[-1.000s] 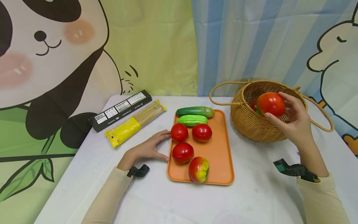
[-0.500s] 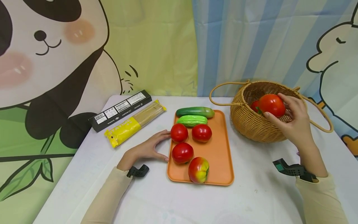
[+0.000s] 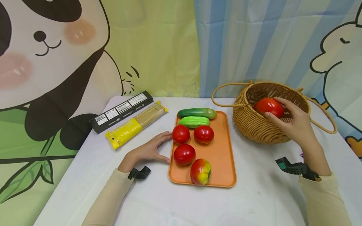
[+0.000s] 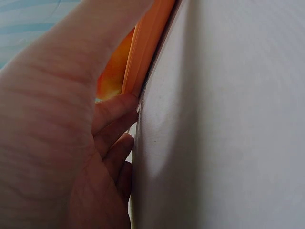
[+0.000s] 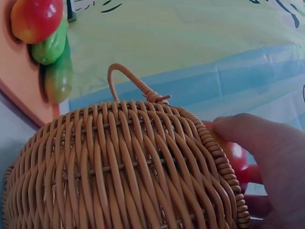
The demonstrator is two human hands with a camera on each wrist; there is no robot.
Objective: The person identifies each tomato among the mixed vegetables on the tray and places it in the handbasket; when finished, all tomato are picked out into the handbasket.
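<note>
My right hand [image 3: 297,122] grips a red tomato [image 3: 270,107] between thumb and fingers, just inside the mouth of a wicker basket [image 3: 254,130]. In the right wrist view the basket's woven wall hides most of that tomato. At the left side of an orange tray [image 3: 220,160], my left hand [image 3: 150,149] rests on the table with thumb and fingers spread, the tips right at the tray's rim. On the tray lie several red tomatoes [image 3: 184,154], a red-and-yellow tomato-like fruit [image 3: 200,171], a dark green cucumber [image 3: 196,113] and a lighter ridged green vegetable [image 3: 194,121].
A yellow pack of noodles [image 3: 137,125] and a long black box [image 3: 121,111] lie side by side at the back left. One basket handle [image 3: 223,104] juts out toward the tray; the other leans right. A printed curtain [image 3: 158,47] hangs behind the white table.
My right hand has lowered the tomato deeper into the basket mouth and slightly left, covering the red thing seen inside before. My left hand and the tray have stayed put.
</note>
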